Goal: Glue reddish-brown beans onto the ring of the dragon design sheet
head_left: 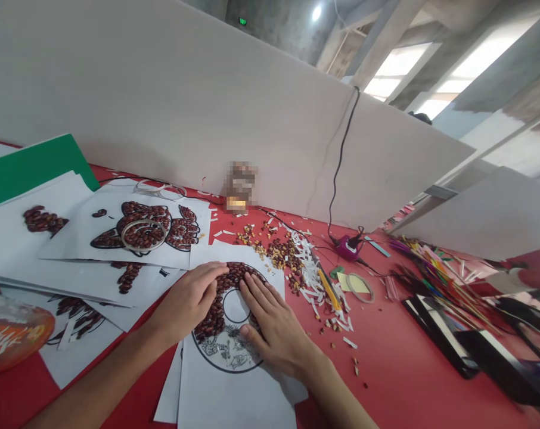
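Nearest the viewer, a printed sheet (pixel 234 393) bearing a ring outline lies on the red counter (pixel 399 369), and we find both hands on it. The left hand (pixel 187 301) comes in from the left, its fingers (pixel 210 277) curled down with the tips resting on the band of dark beans (pixel 214 319) that fills the ring's left arc. Whether a bean is pinched beneath them we cannot tell. The right hand (pixel 274 325) lies flat with its fingers (pixel 256 292) straight and slightly spread. It grips nothing and presses the paper at the ring's right side, thumb across the unfilled lower part. We note that the bean band curves from the near left up to the far top of the ring. It therefore lies directly under the left fingertips and just left of the right ones, so the left hand is the nearer. Beyond the sheet to the right, loose seeds (pixel 276 250) and white paper strips (pixel 308 268) are scattered, with a tape roll (pixel 359 287) beside them. Farther left, a finished bean picture (pixel 140 229) tops a stack of sheets. A white partition (pixel 207 89) closes the back.
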Available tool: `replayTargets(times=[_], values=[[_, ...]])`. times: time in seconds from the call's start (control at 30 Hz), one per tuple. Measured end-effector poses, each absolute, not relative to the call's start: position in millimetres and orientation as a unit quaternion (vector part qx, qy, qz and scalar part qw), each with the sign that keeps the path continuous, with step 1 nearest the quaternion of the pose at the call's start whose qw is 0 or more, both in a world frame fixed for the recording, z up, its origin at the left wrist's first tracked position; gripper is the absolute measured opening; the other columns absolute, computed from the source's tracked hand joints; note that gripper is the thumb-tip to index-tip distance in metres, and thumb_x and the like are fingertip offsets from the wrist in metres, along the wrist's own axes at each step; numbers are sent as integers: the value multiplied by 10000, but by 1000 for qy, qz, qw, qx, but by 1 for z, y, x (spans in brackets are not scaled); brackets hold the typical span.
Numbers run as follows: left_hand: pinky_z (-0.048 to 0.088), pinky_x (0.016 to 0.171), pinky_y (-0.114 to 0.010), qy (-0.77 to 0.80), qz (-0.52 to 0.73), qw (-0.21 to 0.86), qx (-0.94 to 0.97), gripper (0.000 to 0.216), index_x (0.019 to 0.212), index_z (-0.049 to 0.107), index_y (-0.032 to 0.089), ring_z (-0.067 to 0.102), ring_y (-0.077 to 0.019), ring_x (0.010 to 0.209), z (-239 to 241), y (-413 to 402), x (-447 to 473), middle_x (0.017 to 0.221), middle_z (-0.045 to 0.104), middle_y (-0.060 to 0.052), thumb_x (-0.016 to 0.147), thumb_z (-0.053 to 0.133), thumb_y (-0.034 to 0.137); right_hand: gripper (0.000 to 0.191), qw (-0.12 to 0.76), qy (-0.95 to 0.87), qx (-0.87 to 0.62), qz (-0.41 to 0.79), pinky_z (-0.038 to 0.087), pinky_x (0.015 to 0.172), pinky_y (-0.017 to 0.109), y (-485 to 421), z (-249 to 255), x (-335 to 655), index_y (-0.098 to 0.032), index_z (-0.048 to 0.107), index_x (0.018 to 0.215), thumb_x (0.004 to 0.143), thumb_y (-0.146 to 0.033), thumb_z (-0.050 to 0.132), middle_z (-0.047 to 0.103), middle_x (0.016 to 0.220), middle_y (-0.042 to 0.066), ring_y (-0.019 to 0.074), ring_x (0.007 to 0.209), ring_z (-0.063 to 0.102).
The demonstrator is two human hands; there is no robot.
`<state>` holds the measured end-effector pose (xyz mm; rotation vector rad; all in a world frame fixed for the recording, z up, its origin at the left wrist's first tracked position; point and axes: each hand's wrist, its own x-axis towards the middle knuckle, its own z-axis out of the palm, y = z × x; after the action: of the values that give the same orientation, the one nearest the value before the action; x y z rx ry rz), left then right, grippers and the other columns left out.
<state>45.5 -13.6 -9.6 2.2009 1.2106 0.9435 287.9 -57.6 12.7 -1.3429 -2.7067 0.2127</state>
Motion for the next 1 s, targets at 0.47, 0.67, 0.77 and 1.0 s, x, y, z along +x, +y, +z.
replayTargets(times=[0.47, 0.67, 0.77, 1.0], values=[[316, 1229, -429, 378, 215, 114, 893, 528, 1599, 321, 285, 355, -225, 1513, -17, -25, 47, 1636, 369, -10, 1080, 338, 380, 579, 126, -850, -455, 234, 294, 1250, 460, -54, 32, 292, -228, 281, 1618, 1089, -448, 363, 319, 1647, 75, 228, 1535, 278], [379, 1180, -403, 355, 217, 158, 895, 474, 1551, 412, 328, 417, -205, 1476, -4, -16, 37, 1594, 450, 9, 1080, 358, 352, 337, 316, -710, -619, 116, 542, 885, 379, -35, 28, 330, -204, 717, 1131, 1039, -364, 435, 755, 1108, 91, 236, 1015, 700], [393, 1168, -411, 355, 212, 169, 895, 457, 1531, 445, 322, 415, -208, 1475, -2, -14, 36, 1586, 464, 10, 1082, 359, 341, 303, 246, -693, -677, -30, 494, 831, 389, -27, 22, 353, -209, 744, 1013, 1001, -332, 468, 749, 1020, 86, 252, 939, 681], [400, 1157, -416, 369, 223, 181, 884, 441, 1505, 483, 325, 425, -221, 1465, -2, -15, 37, 1576, 482, 12, 1076, 379, 327, 306, 150, -718, -676, -76, 418, 781, 356, -25, 15, 365, -245, 764, 932, 1014, -315, 478, 729, 980, 51, 228, 934, 658]])
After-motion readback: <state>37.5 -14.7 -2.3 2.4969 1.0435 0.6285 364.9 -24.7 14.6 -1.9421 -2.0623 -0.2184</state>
